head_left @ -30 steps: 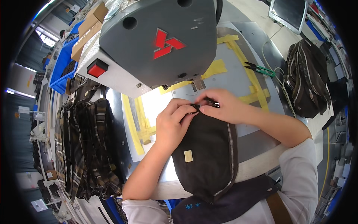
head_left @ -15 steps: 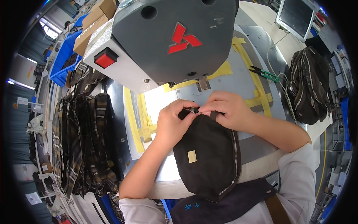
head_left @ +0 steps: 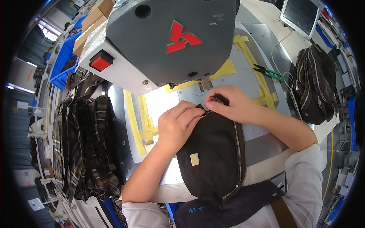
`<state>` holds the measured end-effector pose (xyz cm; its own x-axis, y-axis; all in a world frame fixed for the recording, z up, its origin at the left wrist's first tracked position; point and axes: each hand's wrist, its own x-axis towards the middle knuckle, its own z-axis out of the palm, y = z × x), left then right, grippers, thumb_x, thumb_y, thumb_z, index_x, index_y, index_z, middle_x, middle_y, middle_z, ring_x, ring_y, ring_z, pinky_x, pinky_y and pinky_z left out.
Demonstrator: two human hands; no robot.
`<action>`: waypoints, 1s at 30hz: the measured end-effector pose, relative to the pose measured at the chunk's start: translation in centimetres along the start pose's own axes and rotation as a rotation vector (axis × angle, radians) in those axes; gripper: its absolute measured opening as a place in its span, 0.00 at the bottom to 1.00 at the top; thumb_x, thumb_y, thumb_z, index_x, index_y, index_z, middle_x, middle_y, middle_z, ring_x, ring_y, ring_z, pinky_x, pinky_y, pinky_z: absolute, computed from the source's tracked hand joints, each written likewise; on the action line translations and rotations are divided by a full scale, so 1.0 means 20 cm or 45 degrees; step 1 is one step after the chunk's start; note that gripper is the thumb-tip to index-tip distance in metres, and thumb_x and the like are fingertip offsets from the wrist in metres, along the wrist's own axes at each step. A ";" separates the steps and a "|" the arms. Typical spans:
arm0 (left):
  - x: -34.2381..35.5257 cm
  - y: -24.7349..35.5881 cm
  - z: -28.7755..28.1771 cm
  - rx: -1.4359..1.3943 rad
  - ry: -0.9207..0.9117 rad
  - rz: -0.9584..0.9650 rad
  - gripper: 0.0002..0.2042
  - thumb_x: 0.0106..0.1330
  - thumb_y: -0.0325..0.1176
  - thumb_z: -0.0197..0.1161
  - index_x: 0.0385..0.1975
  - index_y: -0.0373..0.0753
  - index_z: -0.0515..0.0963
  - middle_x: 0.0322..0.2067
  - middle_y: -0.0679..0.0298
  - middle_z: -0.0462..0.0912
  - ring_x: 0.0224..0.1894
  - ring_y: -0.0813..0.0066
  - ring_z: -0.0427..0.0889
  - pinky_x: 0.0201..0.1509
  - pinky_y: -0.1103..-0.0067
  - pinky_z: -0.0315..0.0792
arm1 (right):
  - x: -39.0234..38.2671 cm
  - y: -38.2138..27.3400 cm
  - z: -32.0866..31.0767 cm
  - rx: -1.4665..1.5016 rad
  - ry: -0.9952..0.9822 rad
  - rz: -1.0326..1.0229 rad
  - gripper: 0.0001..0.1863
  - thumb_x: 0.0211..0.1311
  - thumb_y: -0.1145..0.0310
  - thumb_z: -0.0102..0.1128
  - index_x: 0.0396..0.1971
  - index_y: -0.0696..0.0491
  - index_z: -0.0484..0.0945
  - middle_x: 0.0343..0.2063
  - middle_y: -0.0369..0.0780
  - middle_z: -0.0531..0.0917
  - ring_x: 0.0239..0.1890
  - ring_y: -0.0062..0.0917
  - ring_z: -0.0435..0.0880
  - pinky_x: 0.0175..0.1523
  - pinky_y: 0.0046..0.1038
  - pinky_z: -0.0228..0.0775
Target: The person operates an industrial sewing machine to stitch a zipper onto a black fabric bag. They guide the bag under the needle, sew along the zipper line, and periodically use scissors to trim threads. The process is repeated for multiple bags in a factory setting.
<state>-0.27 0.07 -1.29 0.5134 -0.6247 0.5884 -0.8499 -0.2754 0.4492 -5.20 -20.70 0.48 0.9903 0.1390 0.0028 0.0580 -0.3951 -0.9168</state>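
- Dark brown bag lay b/w the worker's arms, top end on the table, bottom over the front edge against the apron; about same spot as ½ sec ago.
- Long axis ran near-to-far, narrower top twd the machine head; zip down its R side.
- L hand: thumb + fingers pinched narrow on the bag's top edge.
- R hand: fingertips had been up against the L's; now a bit apart, dark strip showing b/w thumb & fingers. Couldn't tell if gripped.
- Top-edge detail mostly hidden by fingers.
- Machine head cut off up top; monitor too.
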 end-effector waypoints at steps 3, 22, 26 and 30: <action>0.01 0.02 0.01 -0.045 0.020 0.012 0.11 0.45 0.24 0.73 0.29 0.41 0.81 0.39 0.67 0.79 0.24 0.71 0.79 0.25 0.78 0.73 | 0.03 -0.01 -0.02 -0.028 -0.114 -0.067 0.13 0.60 0.63 0.62 0.34 0.58 0.80 0.27 0.41 0.83 0.29 0.26 0.79 0.37 0.27 0.71; 0.02 0.04 -0.01 -0.532 -0.180 -0.640 0.08 0.55 0.26 0.71 0.31 0.34 0.79 0.31 0.61 0.83 0.35 0.68 0.83 0.42 0.78 0.74 | -0.01 0.01 0.04 0.073 0.093 -0.055 0.11 0.59 0.65 0.63 0.32 0.59 0.80 0.25 0.41 0.82 0.27 0.25 0.79 0.34 0.27 0.71; 0.02 0.03 0.00 -0.474 -0.124 -0.617 0.07 0.55 0.26 0.71 0.31 0.36 0.80 0.32 0.62 0.83 0.34 0.68 0.83 0.41 0.78 0.74 | -0.02 0.04 0.03 0.009 0.067 -0.128 0.11 0.59 0.66 0.64 0.34 0.58 0.80 0.26 0.41 0.83 0.29 0.26 0.81 0.36 0.27 0.72; 0.02 0.03 0.01 -0.305 -0.020 -0.368 0.07 0.54 0.25 0.72 0.31 0.37 0.81 0.32 0.63 0.83 0.33 0.67 0.83 0.37 0.77 0.76 | -0.01 0.01 0.03 -0.085 0.052 -0.085 0.10 0.59 0.67 0.64 0.35 0.58 0.80 0.27 0.42 0.83 0.30 0.27 0.82 0.36 0.27 0.73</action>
<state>-0.60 -0.42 -0.86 0.7246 -0.5580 0.4046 -0.6174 -0.2646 0.7408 -5.55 -20.26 0.10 0.9882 0.1301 0.0804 0.1308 -0.4463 -0.8853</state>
